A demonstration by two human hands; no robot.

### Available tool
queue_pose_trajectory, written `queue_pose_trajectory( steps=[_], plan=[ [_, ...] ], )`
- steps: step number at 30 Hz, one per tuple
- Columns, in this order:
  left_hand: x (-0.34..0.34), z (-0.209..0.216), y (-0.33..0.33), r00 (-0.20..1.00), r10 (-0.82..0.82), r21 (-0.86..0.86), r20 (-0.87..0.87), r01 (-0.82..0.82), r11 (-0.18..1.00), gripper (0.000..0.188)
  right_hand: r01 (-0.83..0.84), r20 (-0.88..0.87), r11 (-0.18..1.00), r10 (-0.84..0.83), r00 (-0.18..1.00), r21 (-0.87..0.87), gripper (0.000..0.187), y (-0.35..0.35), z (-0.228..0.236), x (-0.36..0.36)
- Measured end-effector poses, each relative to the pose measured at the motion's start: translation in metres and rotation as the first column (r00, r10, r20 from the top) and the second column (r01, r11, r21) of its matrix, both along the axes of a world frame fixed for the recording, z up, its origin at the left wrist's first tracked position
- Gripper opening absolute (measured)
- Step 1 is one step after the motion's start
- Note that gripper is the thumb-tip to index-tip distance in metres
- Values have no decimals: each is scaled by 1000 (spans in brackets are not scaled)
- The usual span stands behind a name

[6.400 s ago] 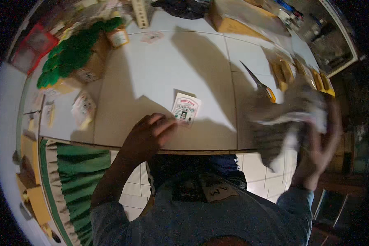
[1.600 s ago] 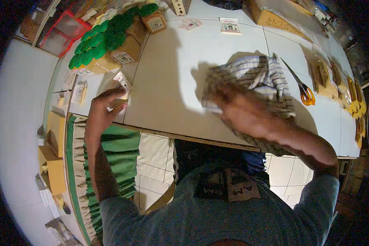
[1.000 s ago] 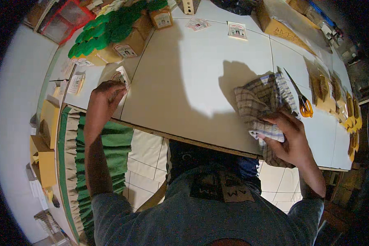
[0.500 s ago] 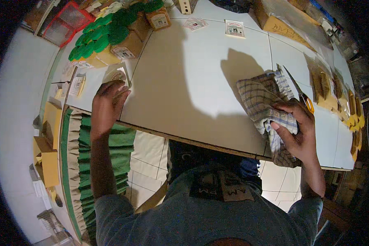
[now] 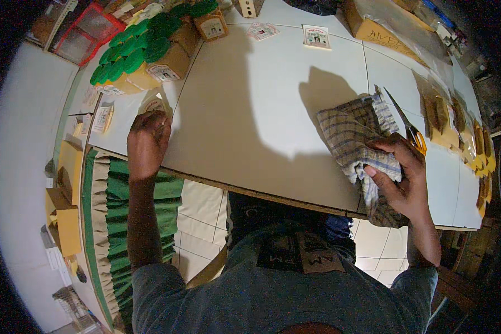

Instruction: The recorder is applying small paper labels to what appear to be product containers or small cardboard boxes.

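In the head view, grips checked cloth (image 5: 342,119) with fingers of right hand (image 5: 404,181) at half past two on table (image 5: 273,106), near scissors (image 5: 403,117). At half past nine, bends fingers of left hand (image 5: 148,143) at printed labels (image 5: 152,104); cannot tell whether gripping.

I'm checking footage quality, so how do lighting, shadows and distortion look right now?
Head view: bright light on the far middle of the tabletop, a dark shadow just beyond the checked cloth; head view again: the tabletop's front edge bows slightly, corners fall to grainy black.
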State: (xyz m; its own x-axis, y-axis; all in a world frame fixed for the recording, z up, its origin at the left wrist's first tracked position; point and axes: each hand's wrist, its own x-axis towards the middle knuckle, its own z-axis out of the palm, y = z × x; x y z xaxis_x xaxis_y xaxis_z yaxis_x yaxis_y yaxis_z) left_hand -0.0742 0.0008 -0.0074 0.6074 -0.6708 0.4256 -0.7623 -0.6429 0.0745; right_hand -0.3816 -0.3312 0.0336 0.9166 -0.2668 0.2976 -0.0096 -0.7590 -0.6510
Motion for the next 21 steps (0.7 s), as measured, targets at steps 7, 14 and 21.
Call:
queue_pose_trajectory(
  steps=[7,14,21],
  plan=[
    [-5,5,-3,998,66,-11,-19,-67,998,16,25,-11,998,-24,1000,51,34,-1,-5,-2],
    [0,8,2,977,63,-132,-202,-91,987,14,12,2,999,-12,1000,30,35,-5,-9,-1],
    [9,5,5,964,29,-166,-264,-75,983,12,-8,26,999,6,1000,53,35,-6,-12,1]
  ],
)
